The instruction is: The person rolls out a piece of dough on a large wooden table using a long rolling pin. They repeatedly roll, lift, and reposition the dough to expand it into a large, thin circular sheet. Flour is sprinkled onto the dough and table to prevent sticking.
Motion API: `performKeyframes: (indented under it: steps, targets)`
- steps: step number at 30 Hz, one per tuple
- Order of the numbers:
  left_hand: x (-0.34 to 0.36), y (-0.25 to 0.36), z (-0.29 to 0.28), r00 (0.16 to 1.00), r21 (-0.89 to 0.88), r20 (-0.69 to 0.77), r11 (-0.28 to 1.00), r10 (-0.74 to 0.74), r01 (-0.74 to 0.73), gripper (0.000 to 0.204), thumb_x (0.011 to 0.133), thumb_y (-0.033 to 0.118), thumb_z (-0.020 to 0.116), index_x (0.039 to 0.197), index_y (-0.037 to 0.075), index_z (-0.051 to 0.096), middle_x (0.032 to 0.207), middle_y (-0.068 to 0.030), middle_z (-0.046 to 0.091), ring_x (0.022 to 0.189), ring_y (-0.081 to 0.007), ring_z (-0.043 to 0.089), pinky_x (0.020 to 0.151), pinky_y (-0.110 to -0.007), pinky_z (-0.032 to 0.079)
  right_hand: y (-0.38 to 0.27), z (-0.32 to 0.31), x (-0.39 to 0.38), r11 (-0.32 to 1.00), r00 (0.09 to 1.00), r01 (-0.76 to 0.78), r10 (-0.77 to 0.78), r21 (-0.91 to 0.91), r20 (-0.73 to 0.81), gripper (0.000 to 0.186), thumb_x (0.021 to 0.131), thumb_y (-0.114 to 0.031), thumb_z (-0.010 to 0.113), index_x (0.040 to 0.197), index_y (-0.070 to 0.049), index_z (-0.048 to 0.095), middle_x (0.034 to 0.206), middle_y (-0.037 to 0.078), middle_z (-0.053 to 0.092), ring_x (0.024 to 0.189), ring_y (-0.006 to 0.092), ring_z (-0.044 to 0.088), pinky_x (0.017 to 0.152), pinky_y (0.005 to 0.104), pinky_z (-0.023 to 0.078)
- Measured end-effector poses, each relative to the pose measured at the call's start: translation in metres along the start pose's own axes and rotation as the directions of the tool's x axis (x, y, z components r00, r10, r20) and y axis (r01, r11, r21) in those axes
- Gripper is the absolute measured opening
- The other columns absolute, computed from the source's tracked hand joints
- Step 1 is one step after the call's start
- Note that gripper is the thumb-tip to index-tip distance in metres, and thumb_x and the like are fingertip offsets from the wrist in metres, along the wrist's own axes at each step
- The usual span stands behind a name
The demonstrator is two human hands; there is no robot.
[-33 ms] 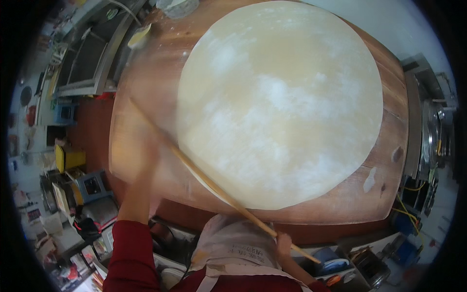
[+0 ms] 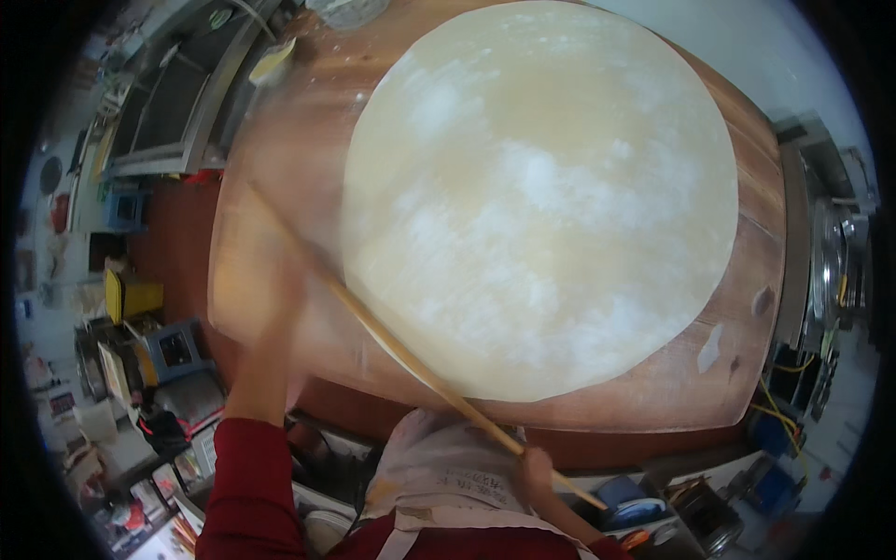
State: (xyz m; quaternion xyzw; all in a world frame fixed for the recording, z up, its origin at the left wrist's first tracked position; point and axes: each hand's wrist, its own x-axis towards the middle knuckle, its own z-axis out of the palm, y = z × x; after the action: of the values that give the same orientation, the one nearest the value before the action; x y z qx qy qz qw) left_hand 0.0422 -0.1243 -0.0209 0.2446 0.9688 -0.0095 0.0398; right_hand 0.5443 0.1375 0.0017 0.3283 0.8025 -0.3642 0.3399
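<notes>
A long, thin wooden rolling pin (image 2: 467, 409) slants from the left part of the board down to my waist. My right hand (image 2: 536, 469) is closed round it near its lower end, close to my apron. My left hand (image 2: 287, 278), smeared by motion, is over the board beside the pin's upper part; its fingers cannot be made out. A large round sheet of dough (image 2: 541, 233), dusted unevenly with white flour, lies flat on the board. The pin lies along the sheet's lower left edge.
The wooden board (image 2: 653, 406) extends past the dough. At its far left are a clear bowl (image 2: 347, 11) and a pale yellow scoop-like thing (image 2: 273, 63). A metal-framed unit (image 2: 173, 112) stands left; metal equipment (image 2: 826, 252) stands right. A blue container (image 2: 630, 499) sits near my right forearm.
My right hand and the pin's lower end have shifted slightly left. The whole view has moved a little; the dough lies as before.
</notes>
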Motion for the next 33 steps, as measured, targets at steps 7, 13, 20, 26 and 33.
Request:
performKeyframes:
  steps: [7, 13, 20, 26, 33]
  targets:
    - [-0.037, -0.073, 0.043, 0.953, 0.113, -0.120, 0.950, -0.277, 0.291, 0.035, 0.073, 0.001, 0.062, 0.105, 0.013, 0.055, 0.127, -0.0129, 0.040, 0.101, -0.0311, 0.053, 0.079, -0.042, 0.048, -0.017, 0.012, 0.019, 0.972, 0.944, 0.122, -0.175, 0.199, 0.280, 0.030, 0.085, -0.033, 0.052, 0.091, -0.004, 0.057, 0.085, 0.018, 0.060, 0.080, 0.0347, 0.058, 0.071, 0.0425, 0.046]
    - [-0.029, 0.097, -0.009, 0.822, -0.710, -0.286, 0.685, -0.492, 0.163, 0.052, 0.078, 0.007, 0.064, 0.124, 0.004, 0.041, 0.128, -0.0142, 0.041, 0.106, -0.0262, 0.048, 0.087, -0.039, 0.042, 0.029, -0.210, 0.056, 0.973, 0.941, 0.152, -0.196, -0.171, -0.276, 0.021, 0.080, -0.022, 0.062, 0.074, -0.003, 0.060, 0.061, 0.011, 0.055, 0.057, 0.0247, 0.054, 0.054, 0.0348, 0.046]
    - [-0.148, 0.387, 0.033, 0.992, -0.575, 0.120, 0.818, 0.044, 0.033, 0.056, 0.077, 0.015, 0.057, 0.127, -0.003, 0.041, 0.131, -0.0241, 0.042, 0.124, -0.0374, 0.038, 0.103, -0.046, 0.030, 0.080, -0.317, 0.099, 0.958, 0.826, 0.268, -0.285, -0.106, -0.486, 0.012, 0.074, -0.010, 0.065, 0.073, -0.003, 0.056, 0.059, 0.012, 0.052, 0.051, 0.0228, 0.052, 0.051, 0.0323, 0.043]
    - [-0.102, 0.232, 0.055, 0.929, -0.304, -0.154, 0.911, -0.337, 0.280, 0.057, 0.081, 0.022, 0.055, 0.134, 0.008, 0.038, 0.138, -0.0171, 0.036, 0.128, -0.0336, 0.033, 0.102, -0.047, 0.030, 0.094, -0.296, 0.113, 0.949, 0.889, 0.288, -0.316, -0.131, -0.332, 0.019, 0.077, -0.014, 0.066, 0.072, -0.001, 0.055, 0.061, 0.012, 0.052, 0.054, 0.0204, 0.051, 0.052, 0.0316, 0.042]
    - [-0.083, 0.119, 0.069, 0.819, -0.123, -0.232, 0.851, -0.524, 0.510, 0.054, 0.089, 0.026, 0.046, 0.135, 0.002, 0.034, 0.137, -0.0211, 0.035, 0.126, -0.0355, 0.032, 0.105, -0.042, 0.026, 0.093, -0.300, 0.142, 0.794, 0.813, 0.469, -0.559, -0.387, -0.162, 0.017, 0.067, -0.012, 0.070, 0.077, -0.005, 0.059, 0.066, 0.010, 0.058, 0.061, 0.0281, 0.057, 0.055, 0.0362, 0.044]
